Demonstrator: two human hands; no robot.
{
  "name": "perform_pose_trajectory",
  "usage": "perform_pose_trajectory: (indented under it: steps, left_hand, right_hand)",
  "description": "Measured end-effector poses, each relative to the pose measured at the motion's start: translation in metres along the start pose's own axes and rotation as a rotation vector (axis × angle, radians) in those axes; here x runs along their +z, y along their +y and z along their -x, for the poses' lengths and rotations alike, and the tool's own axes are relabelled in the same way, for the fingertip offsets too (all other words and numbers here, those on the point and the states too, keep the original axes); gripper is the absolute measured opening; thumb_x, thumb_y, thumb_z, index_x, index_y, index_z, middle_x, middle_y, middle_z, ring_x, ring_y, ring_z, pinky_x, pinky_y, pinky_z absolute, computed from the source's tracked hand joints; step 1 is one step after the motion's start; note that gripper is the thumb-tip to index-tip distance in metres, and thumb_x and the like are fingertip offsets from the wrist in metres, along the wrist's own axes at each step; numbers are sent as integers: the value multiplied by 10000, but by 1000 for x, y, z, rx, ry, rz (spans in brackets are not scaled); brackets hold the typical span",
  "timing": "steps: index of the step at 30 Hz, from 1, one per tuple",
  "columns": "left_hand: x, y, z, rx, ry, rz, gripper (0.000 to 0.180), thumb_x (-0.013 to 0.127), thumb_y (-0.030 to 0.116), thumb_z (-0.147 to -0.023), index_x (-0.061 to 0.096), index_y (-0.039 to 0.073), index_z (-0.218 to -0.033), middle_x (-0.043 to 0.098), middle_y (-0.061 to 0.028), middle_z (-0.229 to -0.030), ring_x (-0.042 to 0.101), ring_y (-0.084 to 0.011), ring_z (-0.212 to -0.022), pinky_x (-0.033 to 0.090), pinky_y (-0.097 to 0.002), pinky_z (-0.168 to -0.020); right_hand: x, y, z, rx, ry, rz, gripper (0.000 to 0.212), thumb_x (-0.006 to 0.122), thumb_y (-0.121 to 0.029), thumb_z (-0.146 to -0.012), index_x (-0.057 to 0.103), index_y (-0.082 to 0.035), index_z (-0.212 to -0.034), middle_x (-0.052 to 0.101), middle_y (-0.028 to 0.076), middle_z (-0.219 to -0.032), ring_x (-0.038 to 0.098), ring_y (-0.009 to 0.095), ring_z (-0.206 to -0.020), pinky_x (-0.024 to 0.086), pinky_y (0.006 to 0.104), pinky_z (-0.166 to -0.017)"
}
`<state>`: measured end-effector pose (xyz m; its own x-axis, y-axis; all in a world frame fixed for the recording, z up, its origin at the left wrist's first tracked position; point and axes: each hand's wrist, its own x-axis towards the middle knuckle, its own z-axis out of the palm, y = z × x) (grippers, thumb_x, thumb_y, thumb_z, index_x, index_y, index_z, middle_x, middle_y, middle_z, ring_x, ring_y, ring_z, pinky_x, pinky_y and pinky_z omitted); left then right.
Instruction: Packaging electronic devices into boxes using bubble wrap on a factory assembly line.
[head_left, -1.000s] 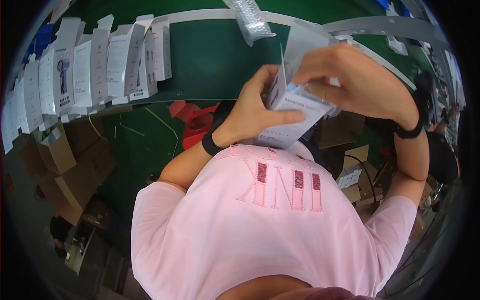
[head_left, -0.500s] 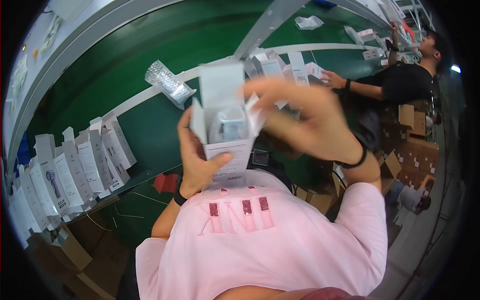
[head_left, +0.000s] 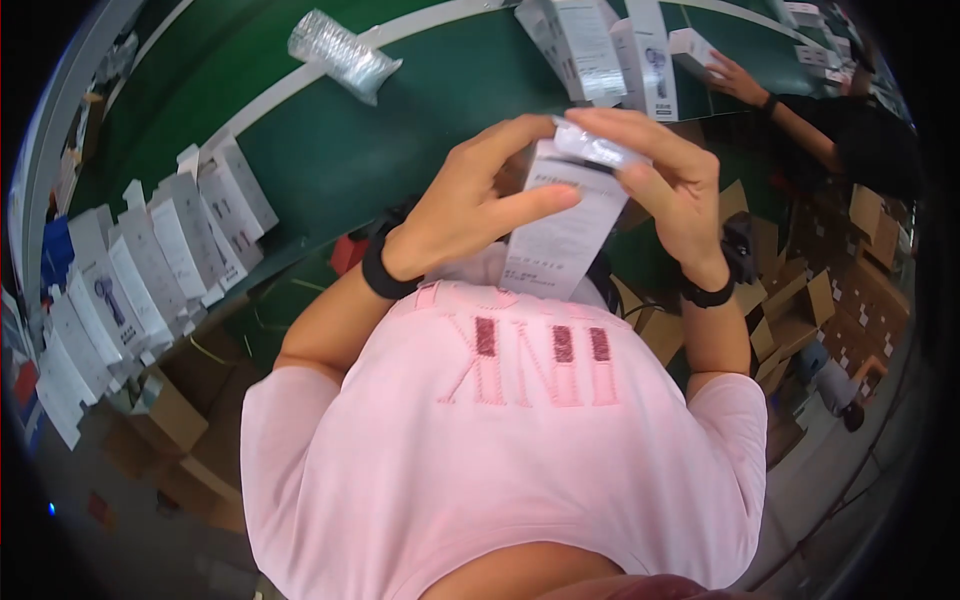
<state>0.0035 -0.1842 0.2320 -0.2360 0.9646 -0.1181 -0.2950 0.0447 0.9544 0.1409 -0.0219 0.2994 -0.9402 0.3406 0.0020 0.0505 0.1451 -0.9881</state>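
A tall white printed cardboard box [head_left: 562,225] stands slightly tilted in front of my chest. My left hand [head_left: 480,195] grips its left side, the thumb lying across the printed front. My right hand [head_left: 665,170] is closed over the box's upper right, fingers and thumb at the opening. Between my hands, a shiny whitish piece [head_left: 600,147] shows at the top, with a dark gap under its edge. I cannot tell whether it is the lid or plastic wrap. The inside of the box is hidden.
A row of white boxes [head_left: 150,260] with raised flaps lines the left bench edge. A bubble-wrapped item [head_left: 343,55] lies on the green bench [head_left: 420,100]. More white boxes [head_left: 590,55] stand ahead right, near another person's hand [head_left: 738,80]. Open brown cartons [head_left: 795,310] sit lower right.
My view has shifted. The box's raised lid and wrapped contents no longer show plainly. My right hand, blurred beside the opening before, has come onto the top; my left hand still grips the side.
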Motion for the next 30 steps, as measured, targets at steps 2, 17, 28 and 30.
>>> perform_pose_trajectory:
  steps: [2, 17, 28, 30]
  left_hand:
    - [9, -3, -3, 53, 57, 12, 564, 773, 240, -810, 479, 5, -1230, 612, -168, -1122, 652, -202, -936, 536, -307, -772]
    - [34, -14, -32, 24, 72, -4, 674, 849, 173, -714, 483, 50, -1266, 629, -107, -1074, 627, -159, -958, 518, -292, -807]
    - [35, -89, -206, -198, 816, -635, 1350, 843, 569, -578, 78, -120, -1452, 376, -306, -1347, 380, -414, -1264, 379, -469, -1029]
    - [45, -114, -238, -284, 904, -671, 1358, 855, 544, -572, 61, -115, -1456, 381, -298, -1337, 376, -413, -1255, 384, -471, -1018]
  right_hand:
    - [2, -5, 6, 189, 61, 93, 291, 605, -52, -907, 651, 0, -1189, 667, 132, -1159, 630, 157, -1017, 495, 246, -851]
    - [-48, -5, 11, 36, -139, 404, 373, 715, -140, -828, 654, -34, -1180, 586, 176, -1277, 565, 282, -1159, 415, 337, -990]
    - [-323, 136, -41, 62, 769, 501, 426, 708, -270, -863, 636, -11, -1193, 634, 77, -1108, 588, 149, -910, 468, 242, -779]
    - [-373, 224, -62, 259, 833, 618, 464, 747, -338, -823, 659, -15, -1144, 633, 78, -1096, 577, 148, -910, 473, 257, -770]
